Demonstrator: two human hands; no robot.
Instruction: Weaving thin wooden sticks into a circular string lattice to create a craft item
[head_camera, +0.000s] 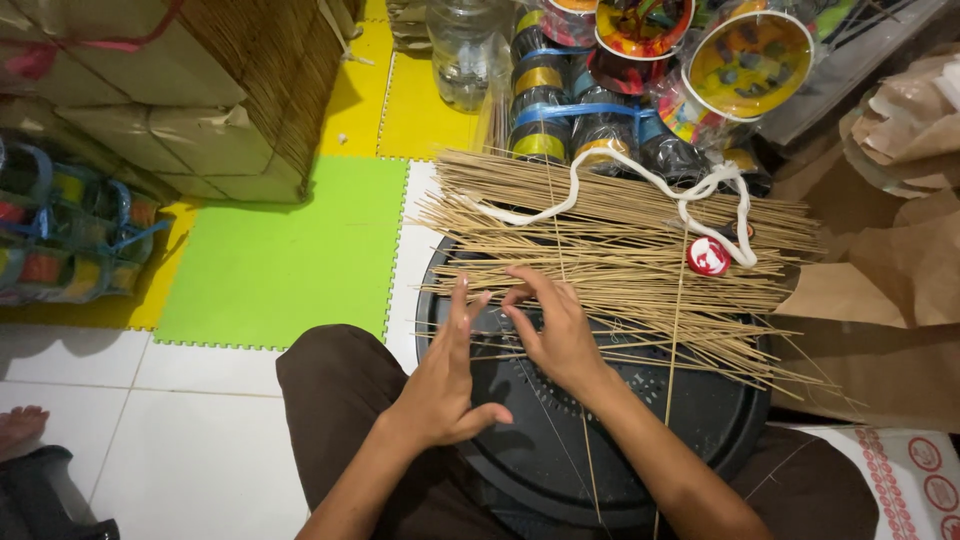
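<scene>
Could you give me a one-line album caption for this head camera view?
Left hand and right hand sort thin bamboo sticks on a round black tray.

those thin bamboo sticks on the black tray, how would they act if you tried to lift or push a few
The thin sticks look long and slender, so probably light and slightly springy. They lie loose and criss-crossed on the black tray, so pushing likely rolls or scatters them. The right hand rests fingertips on them; snapping seems possible.

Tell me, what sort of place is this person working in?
Probably a home craft workshop set up on the floor. The hands work thin bamboo sticks over a round black tray, with stacked spools of thread and foam floor mats nearby.
</scene>
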